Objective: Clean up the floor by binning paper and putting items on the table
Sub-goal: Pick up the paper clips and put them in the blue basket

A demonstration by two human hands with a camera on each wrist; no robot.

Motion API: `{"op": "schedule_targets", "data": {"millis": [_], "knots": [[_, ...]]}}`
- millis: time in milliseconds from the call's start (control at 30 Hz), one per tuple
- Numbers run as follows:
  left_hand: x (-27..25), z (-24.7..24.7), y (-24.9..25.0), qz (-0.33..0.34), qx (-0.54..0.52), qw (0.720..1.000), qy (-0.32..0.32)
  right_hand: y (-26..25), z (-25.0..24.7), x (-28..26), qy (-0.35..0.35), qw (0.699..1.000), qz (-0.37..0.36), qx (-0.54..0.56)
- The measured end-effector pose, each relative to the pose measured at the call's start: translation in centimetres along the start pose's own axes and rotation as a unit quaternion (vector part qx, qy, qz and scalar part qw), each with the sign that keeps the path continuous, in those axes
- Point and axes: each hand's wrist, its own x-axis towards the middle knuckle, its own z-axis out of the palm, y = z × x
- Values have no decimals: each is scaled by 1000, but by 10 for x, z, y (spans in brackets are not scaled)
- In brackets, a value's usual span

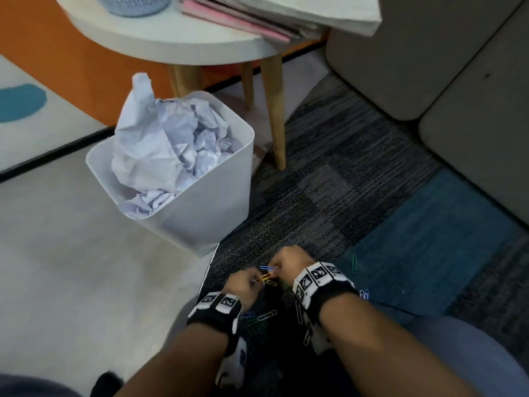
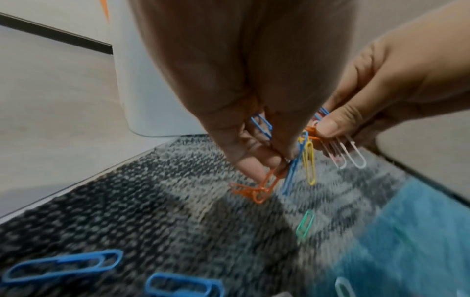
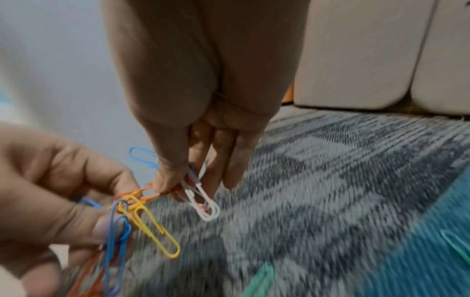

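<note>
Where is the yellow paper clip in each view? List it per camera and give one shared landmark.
Head: yellow paper clip low centre, between the two hands, small and blurred.
Left wrist: right of centre, hanging beside the left hand.
Right wrist: lower left, by the left hand's fingers.
Shared landmark: the white paper clips pinched by the right hand.

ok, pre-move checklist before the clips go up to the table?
1. Left hand pinches paper clips: ok.
2. Right hand pinches white clips: ok.
3. Bunches untangled: not ok, an orange clip spans both hands.
4. Carpet cleared: not ok, green clip and blue clips remain.
5. Paper in bin: ok.
6. Free spot on table: cannot tell.
</note>
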Motion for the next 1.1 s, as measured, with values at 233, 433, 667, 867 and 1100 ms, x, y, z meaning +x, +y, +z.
{"op": "schedule_targets", "data": {"millis": [233, 433, 667, 867, 1100], "knots": [[-5, -46, 52, 49, -87, 993, 70, -15, -61, -29, 94, 993, -29, 62], [-23, -93, 97, 93, -191, 966, 151, -48, -123, -62, 172, 979, -97, 43], [-63, -178, 156, 173, -280, 920, 212, -108, -203, -111, 253, 947, -198, -12], [-86, -261, 204, 233, -274, 888, 285, -165, -273, -131, 318, 911, -259, -39], [-88, -358, 242, 260, -219, 868, 363, -234, -344, -129, 371, 879, -298, -31]]}}
